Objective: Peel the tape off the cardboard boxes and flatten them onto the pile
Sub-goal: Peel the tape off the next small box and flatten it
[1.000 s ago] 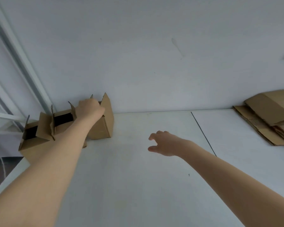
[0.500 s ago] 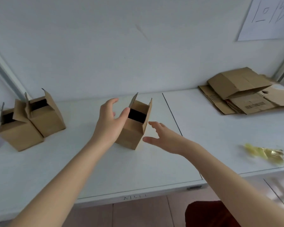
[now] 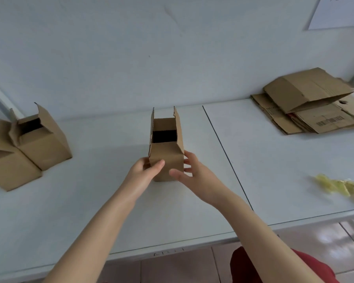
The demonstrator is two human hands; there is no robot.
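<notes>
Brown open cardboard box [image 3: 166, 160] stands upright, held between left grip [image 3: 143, 172] and right grip [image 3: 195, 174]. Two similar open cardboard boxes [image 3: 43, 148] stand left on the white bench [image 3: 102, 197]; a flattened brown cardboard pile [image 3: 307, 103] lies right.

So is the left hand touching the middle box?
Touching. The head view shows the left hand gripping the box, thumb on its front face.

A white table [image 3: 90, 201] filled mid-frame against a pale wall [image 3: 131, 48]. A paper sheet [image 3: 339, 11] hung at upper right; something red [image 3: 241, 268] showed at bottom right.
</notes>
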